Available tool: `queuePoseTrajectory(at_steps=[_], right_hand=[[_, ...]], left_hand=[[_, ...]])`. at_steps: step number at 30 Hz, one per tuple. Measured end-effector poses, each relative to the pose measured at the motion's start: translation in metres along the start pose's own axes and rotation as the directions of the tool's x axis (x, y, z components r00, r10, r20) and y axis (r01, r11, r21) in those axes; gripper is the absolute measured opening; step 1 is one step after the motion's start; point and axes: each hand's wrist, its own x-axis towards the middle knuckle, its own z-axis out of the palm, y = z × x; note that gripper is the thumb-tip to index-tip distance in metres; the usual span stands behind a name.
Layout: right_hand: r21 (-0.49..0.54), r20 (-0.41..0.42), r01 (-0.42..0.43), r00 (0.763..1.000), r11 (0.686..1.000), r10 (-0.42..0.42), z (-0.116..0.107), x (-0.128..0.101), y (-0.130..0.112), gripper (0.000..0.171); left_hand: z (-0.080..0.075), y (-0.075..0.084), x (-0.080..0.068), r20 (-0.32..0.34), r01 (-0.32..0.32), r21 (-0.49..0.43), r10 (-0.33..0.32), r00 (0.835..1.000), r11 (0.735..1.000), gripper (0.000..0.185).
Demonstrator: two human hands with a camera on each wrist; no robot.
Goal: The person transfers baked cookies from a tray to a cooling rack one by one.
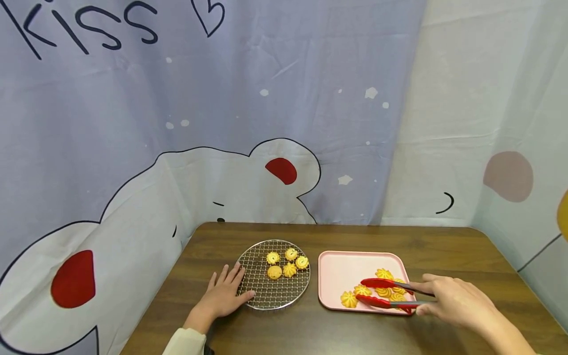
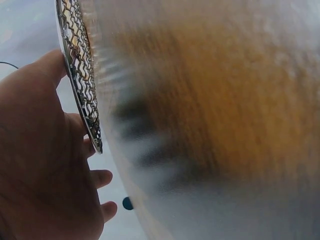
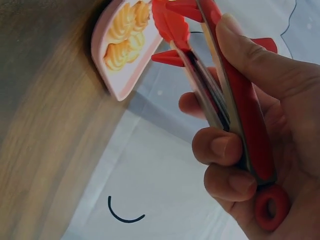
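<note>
My right hand [image 1: 452, 298] grips red tongs [image 1: 386, 292] over a pink tray [image 1: 341, 271]; the tong tips straddle a swirl cookie [image 1: 362, 290] among several cookies on the tray. In the right wrist view my fingers [image 3: 225, 150] curl round the red tongs [image 3: 240, 90], with the pink tray [image 3: 117, 75] and its cookies [image 3: 125, 35] beyond. My left hand [image 1: 224, 293] lies flat with straight fingers on the near left edge of a round wire rack [image 1: 275, 291], which carries several cookies [image 1: 286, 264]. The left wrist view shows the rack's rim [image 2: 80, 75] against my palm [image 2: 40, 160].
Everything stands on a brown wooden table [image 1: 310, 330]. A cartoon-printed cloth backdrop [image 1: 222, 123] hangs behind it and wraps round both sides. The left wrist view is largely blurred.
</note>
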Motion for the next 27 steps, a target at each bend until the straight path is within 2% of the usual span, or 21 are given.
queuePoseTrajectory(at_steps=[13, 27], right_hand=[[-0.006, -0.071, 0.036, 0.997, 0.999, -0.036, 0.005, -0.005, 0.004, 0.053], [-0.014, -0.130, 0.092, 0.987, 0.996, -0.094, 0.000, 0.010, -0.008, 0.049]], left_hand=[[0.001, -0.001, 0.000, -0.001, 0.000, -0.009, 0.000, 1.000, 1.000, 0.083], [0.002, -0.001, -0.001, -0.008, 0.000, -0.013, 0.000, 1.000, 1.000, 0.083]])
